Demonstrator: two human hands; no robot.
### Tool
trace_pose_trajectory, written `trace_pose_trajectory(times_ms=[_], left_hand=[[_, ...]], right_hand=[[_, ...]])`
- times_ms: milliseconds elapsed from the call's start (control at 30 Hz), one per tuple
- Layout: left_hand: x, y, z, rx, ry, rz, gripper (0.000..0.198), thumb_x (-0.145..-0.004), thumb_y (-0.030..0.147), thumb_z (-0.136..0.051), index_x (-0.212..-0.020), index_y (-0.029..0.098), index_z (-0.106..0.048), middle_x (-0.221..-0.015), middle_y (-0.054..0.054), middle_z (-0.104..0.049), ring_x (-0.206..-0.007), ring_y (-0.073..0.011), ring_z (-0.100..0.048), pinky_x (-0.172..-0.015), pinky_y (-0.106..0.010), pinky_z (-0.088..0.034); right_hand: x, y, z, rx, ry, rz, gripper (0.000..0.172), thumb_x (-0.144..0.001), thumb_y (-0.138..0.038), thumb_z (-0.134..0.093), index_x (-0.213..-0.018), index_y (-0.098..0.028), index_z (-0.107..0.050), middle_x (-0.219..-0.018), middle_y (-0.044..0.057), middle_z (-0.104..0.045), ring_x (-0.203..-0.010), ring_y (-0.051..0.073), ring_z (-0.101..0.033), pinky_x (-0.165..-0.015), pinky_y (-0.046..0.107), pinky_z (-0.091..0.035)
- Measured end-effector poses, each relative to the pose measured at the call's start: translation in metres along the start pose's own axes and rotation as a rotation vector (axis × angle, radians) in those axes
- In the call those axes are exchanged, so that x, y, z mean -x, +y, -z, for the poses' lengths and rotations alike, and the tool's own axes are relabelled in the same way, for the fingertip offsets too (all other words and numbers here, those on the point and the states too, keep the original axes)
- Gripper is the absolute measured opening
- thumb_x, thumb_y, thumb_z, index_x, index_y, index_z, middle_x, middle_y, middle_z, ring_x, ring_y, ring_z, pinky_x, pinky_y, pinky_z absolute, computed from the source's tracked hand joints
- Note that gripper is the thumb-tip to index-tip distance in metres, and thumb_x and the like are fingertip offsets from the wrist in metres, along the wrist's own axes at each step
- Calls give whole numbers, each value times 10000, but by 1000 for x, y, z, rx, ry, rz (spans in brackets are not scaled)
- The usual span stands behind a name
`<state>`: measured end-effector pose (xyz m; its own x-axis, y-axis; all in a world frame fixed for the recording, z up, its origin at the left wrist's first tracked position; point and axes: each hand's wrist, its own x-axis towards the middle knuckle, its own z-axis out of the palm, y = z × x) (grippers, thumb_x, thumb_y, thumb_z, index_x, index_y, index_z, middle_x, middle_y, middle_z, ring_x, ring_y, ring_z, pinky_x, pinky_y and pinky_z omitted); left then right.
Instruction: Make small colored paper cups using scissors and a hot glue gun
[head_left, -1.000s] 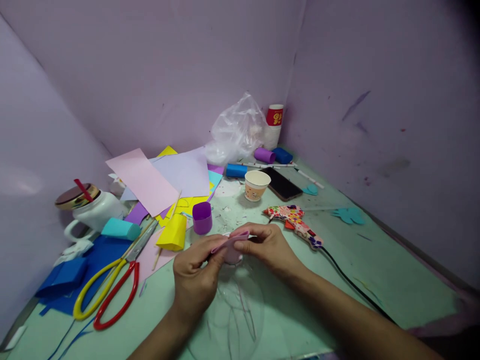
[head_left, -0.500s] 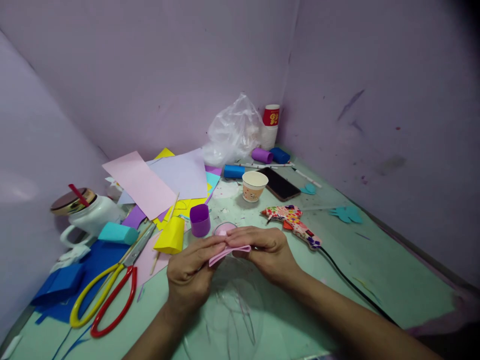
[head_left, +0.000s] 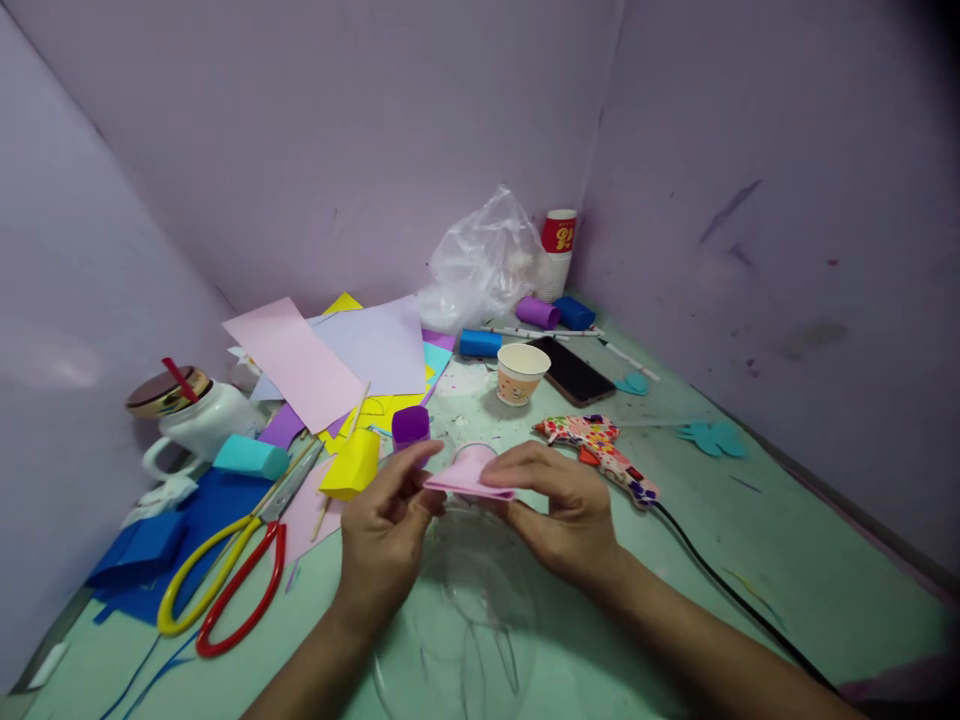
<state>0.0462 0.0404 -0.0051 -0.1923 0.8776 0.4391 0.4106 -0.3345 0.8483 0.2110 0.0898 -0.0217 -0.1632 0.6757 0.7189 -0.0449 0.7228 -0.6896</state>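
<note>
A folded piece of pink paper (head_left: 469,480) is held level between my two hands. My right hand (head_left: 562,505) pinches its right end, fingers on top and thumb below. At the left end, my left hand (head_left: 390,520) has its thumb against the paper's edge, with the index finger raised a little above it. Under and behind the paper is a clear, rounded plastic thing (head_left: 457,610); its full shape is hard to make out. A purple paper tube (head_left: 411,426) and a yellow paper tube (head_left: 352,465) stand just beyond my left hand.
Scissors (head_left: 279,530) with red and yellow handles lie left, near a white mug (head_left: 217,425) and blue paper (head_left: 206,540). Paper sheets (head_left: 367,345) pile at the back. A paper cup (head_left: 523,375), phone (head_left: 574,370) and corded glue gun (head_left: 592,440) are beyond my right hand.
The pink paper has turned from tilted to nearly level, and its folded layers face me. My left fingers have drawn back from its top towards the left end. The view has shifted slightly left.
</note>
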Motion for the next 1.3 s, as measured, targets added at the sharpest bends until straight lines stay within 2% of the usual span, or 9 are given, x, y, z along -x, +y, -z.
trace_pose_trajectory(times_ms=[100, 200, 367, 533, 633, 733, 800, 1067, 1300], left_hand=[[12, 0, -10, -97, -4, 89, 383, -792, 270, -607, -1153, 139, -615, -1055, -117, -699, -833, -184, -683, -749, -292, -565], [21, 0, -16, -126, -158, 38, 515, -810, 350, -566, -1244, 74, -536, -1258, -195, -584, -1126, -265, -584, -945, -382, -480], [10, -1, -10, -86, -118, 174, 391, -849, 336, -477, -1108, 79, -615, -1048, -140, -696, -951, -214, -657, -822, -299, -518], [-2, 4, 3, -119, -154, 207, 262, -826, 301, -514, -933, 142, -692, -811, -50, -724, -727, -164, -654, -644, -232, -499], [-1, 7, 5, -127, -237, 171, 242, -818, 286, -514, -901, 166, -708, -855, -48, -722, -782, -166, -652, -697, -243, -490], [0, 7, 3, -156, -195, 210, 248, -769, 282, -553, -927, 152, -694, -905, -71, -713, -806, -188, -648, -702, -276, -494], [0, 5, 1, -163, -131, 271, 304, -719, 271, -597, -980, 134, -672, -913, -86, -715, -772, -197, -648, -651, -284, -500], [-3, 8, -5, -19, -228, 326, 174, -675, 167, -622, -803, 182, -739, -776, -11, -747, -711, -145, -659, -649, -218, -499], [-3, 8, -6, 32, -174, 373, 175, -695, 313, -657, -678, 142, -688, -594, 4, -666, -541, -104, -562, -491, -182, -427]], right_hand=[[8, 1, -6, 217, 122, 38, 243, -716, -48, -695, -892, -213, -715, -791, 38, -690, -704, 160, -646, -636, 278, -531], [17, 1, -14, 283, 26, 129, 265, -739, -84, -679, -989, -172, -689, -873, 86, -695, -775, 193, -659, -672, 298, -555], [20, -4, -20, 153, -153, 161, 398, -790, 7, -519, -1133, -164, -623, -1006, 106, -702, -918, 174, -666, -789, 278, -559], [6, -4, -9, 93, 41, -259, 342, -712, -111, -693, -1038, -211, -678, -960, 56, -703, -776, 163, -648, -639, 275, -558], [-1, 3, -4, 11, -100, -500, 320, -638, -187, -762, -955, -210, -736, -933, 70, -725, -801, 200, -642, -589, 283, -525], [-2, 8, -4, -125, -149, -537, 86, -664, -184, -736, -735, -219, -769, -754, 45, -740, -765, 186, -645, -704, 309, -504], [-1, 8, -5, -212, -127, -620, 59, -672, -189, -729, -706, -216, -768, -734, 36, -740, -721, 168, -647, -703, 297, -498], [-2, 0, -11, -347, -88, -829, 64, -618, -197, -755, -676, -172, -762, -578, 2, -688, -525, 102, -580, -543, 233, -469], [0, 4, -14, -588, -59, -1046, 259, -613, -329, -781, -776, -136, -725, -464, -1, -653, -380, 112, -593, -379, 189, -452]])
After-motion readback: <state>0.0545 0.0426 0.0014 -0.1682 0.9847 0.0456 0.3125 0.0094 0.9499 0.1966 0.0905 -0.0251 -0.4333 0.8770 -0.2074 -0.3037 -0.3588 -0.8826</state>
